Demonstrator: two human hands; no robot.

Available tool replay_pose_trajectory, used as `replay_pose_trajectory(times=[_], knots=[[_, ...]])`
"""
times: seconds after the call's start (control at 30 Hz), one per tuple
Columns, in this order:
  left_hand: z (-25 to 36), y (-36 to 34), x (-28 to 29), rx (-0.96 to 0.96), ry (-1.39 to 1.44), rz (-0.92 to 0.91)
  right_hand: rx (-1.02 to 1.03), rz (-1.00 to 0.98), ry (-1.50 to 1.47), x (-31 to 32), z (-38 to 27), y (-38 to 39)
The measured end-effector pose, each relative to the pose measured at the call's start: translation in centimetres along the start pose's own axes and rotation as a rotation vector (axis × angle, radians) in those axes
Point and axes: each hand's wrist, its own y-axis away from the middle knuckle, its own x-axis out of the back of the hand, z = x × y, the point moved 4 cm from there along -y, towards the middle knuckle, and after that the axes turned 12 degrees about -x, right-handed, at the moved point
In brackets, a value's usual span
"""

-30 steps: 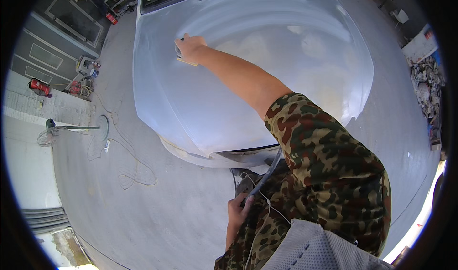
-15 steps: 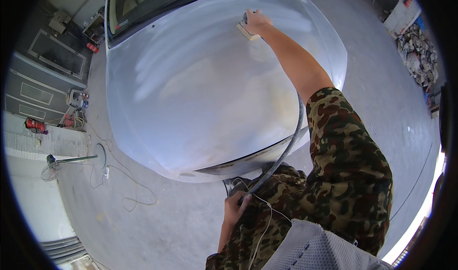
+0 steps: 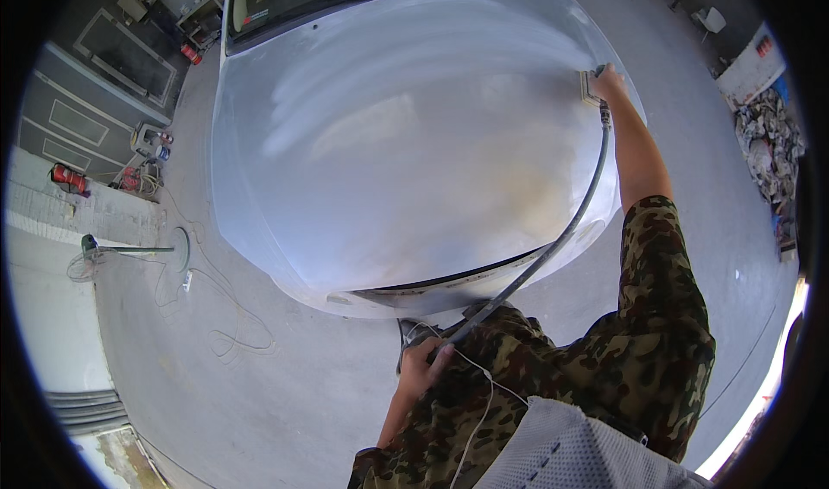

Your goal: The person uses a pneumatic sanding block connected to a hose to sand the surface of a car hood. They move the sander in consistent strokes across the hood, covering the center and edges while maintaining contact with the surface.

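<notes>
A car hood (image 3: pixel 414 152), pale grey-white with swirled sanding marks and a tan patch, spreads out in front of me. My right hand (image 3: pixel 609 83) is closed over a hand-held sander (image 3: pixel 590 89), whose light, squarish pad lies against the hood near its right edge. From the sander a thick grey hose (image 3: pixel 580 213) curves down toward my waist. There my left hand (image 3: pixel 420 364) is wrapped round the hose, in front of the car's nose. Part of the sander is hidden under my right fingers.
At the left stand a fan (image 3: pixel 180 249) on the floor, a trailing cable (image 3: pixel 233 316) and a red fire extinguisher (image 3: pixel 69 178). A heap of crumpled material (image 3: pixel 771 144) lies at the far right. The windshield (image 3: pixel 285 6) is beyond the hood. A thin white cord (image 3: pixel 490 385) hangs before me.
My right hand has carried the sander rightward and nearer, from the hood's upper middle to its right edge. The hose has swung right with it. My left hand keeps its hold.
</notes>
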Motion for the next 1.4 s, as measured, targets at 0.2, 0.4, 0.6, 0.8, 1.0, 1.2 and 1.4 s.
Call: replay_pose_trajectory(times=[0.2, 0.4, 0.6, 0.8, 1.0, 1.2, 1.4], knots=[[-1.7, 3.3, 1.4, 0.032, -0.008, 0.068, 0.051, 0.054, 0.052, -1.8, -2.1, 2.9], [-2.4, 7.2, 2.8, -0.037, 0.040, 0.152, 0.297, 0.063, 0.094, -2.3, -12.4, 11.7], [-2.9, 10.6, 4.5, -0.042, 0.087, 0.258, 0.657, 0.083, 0.145, -2.8, -24.5, 28.2], [-2.7, 13.6, 5.8, -0.015, 0.066, 0.271, 0.973, 0.016, 0.142, -4.5, -31.2, 45.5], [-0.9, 15.8, 6.8, -0.003, 0.068, 0.351, 1.179, -0.045, 0.143, -5.2, -33.7, 56.5], [0.0, 16.2, 7.1, -0.035, 0.079, 0.380, 1.234, -0.086, 0.145, -5.8, -34.4, 59.6], [-0.7, 14.5, 7.4, -0.089, 0.089, 0.323, 1.129, -0.055, 0.145, -5.2, -33.6, 54.5]])
